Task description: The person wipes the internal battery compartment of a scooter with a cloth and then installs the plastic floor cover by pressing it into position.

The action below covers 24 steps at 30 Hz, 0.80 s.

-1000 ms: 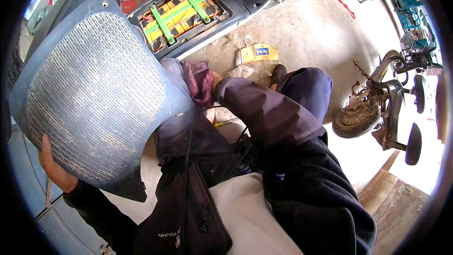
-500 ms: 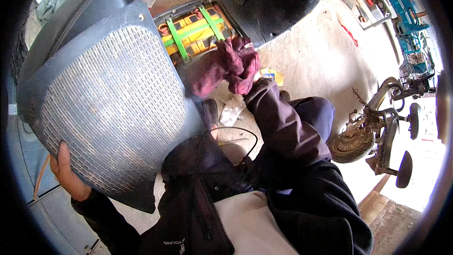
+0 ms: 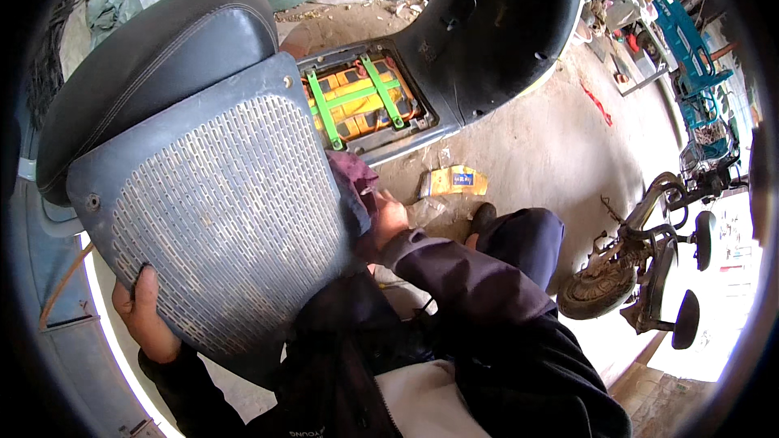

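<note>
A grey footboard panel with a slotted pattern, dusty in places, stands tilted in front of me. My left hand grips its lower-left edge, thumb on the patterned face and the other fingers hidden behind. At the panel's right edge, a maroon cloth is bunched in my right hand. The cloth touches the edge, and part of it is hidden by the panel. Beyond lies the scooter's uncovered floor compartment, where yellow batteries sit beneath green straps.
The scooter's black seat rises behind the panel, and its dark front shield curves up at the far side. A yellow packet lies on the floor. To the right is a small wheeled vehicle; a teal frame stands farther back.
My right hand has brought the cloth down and left, from in front of the batteries to the panel's right edge. My left hand keeps its grip. The whole view has shifted somewhat.
</note>
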Available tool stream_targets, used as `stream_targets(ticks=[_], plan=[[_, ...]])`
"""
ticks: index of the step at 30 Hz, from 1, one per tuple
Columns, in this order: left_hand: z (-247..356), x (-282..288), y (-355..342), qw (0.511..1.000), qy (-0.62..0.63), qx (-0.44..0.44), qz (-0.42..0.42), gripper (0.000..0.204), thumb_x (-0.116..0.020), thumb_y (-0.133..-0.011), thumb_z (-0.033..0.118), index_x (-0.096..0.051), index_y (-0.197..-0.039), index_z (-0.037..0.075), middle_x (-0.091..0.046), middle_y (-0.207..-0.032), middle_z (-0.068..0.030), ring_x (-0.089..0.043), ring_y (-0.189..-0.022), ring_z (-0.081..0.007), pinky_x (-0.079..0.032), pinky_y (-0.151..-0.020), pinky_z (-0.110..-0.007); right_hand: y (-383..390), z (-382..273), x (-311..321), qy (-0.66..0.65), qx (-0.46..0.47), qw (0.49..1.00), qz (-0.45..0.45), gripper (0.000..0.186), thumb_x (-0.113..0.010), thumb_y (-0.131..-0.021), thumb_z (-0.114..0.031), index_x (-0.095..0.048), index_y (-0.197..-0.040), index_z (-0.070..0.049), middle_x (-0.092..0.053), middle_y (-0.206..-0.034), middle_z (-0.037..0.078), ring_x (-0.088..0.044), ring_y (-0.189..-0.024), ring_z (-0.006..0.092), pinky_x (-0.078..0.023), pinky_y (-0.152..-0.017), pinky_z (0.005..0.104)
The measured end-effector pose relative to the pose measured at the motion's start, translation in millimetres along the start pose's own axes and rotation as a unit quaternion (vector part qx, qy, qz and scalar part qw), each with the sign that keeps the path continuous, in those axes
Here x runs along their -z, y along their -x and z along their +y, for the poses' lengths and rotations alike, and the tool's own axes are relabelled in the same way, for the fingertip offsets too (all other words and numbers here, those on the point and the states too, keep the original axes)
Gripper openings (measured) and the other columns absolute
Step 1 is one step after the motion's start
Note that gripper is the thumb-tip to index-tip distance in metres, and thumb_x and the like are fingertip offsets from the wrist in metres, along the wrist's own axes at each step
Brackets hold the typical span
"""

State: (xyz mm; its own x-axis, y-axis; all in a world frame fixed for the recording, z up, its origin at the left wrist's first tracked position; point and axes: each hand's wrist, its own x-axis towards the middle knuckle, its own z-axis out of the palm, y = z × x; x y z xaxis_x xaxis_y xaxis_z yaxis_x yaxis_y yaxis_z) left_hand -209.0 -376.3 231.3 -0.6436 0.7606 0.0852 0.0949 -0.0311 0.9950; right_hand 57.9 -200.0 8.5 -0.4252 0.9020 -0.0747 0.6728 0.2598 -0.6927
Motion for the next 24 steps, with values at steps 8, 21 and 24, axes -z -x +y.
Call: stream_targets(ticks=[8,21,24], plan=[[-4,8,6,0.998,-0.024,0.033,0.04,0.042,-0.052,-0.083,0.025,-0.053,-0.112,-0.005,-0.061,-0.098,-0.0187,-0.06,-0.087,-0.024,-0.047,-0.076,-0.037,-1,-11,4,-0.13,0.004,0.986,-0.108,0.069,-0.057,-0.084,-0.05,-0.05,-0.118,0.01,-0.06,-0.106,0.027,-0.056,-0.106,0.0306,-0.043,-0.09,0.035],[-11,18,-2,0.997,-0.05,0.026,0.05,0.042,-0.047,-0.087,0.029,-0.052,-0.112,-0.004,-0.061,-0.102,-0.0179,-0.06,-0.084,-0.0228,-0.048,-0.071,-0.036,-147,16,160,0.083,0.155,0.92,0.351,0.029,-0.056,-0.066,-0.006,-0.069,-0.093,-0.01,-0.063,-0.087,0.017,-0.061,-0.081,0.035,-0.05,-0.076,0.0404],[-3,13,1,0.997,-0.067,0.023,0.039,0.04,-0.044,-0.089,0.029,-0.052,-0.112,-0.004,-0.061,-0.1,-0.0169,-0.06,-0.084,-0.0223,-0.049,-0.069,-0.036,-180,31,150,0.187,0.142,0.903,0.359,0.027,-0.059,-0.071,-0.013,-0.068,-0.096,-0.012,-0.065,-0.095,0.013,-0.062,-0.086,0.0312,-0.05,-0.077,0.0373]])
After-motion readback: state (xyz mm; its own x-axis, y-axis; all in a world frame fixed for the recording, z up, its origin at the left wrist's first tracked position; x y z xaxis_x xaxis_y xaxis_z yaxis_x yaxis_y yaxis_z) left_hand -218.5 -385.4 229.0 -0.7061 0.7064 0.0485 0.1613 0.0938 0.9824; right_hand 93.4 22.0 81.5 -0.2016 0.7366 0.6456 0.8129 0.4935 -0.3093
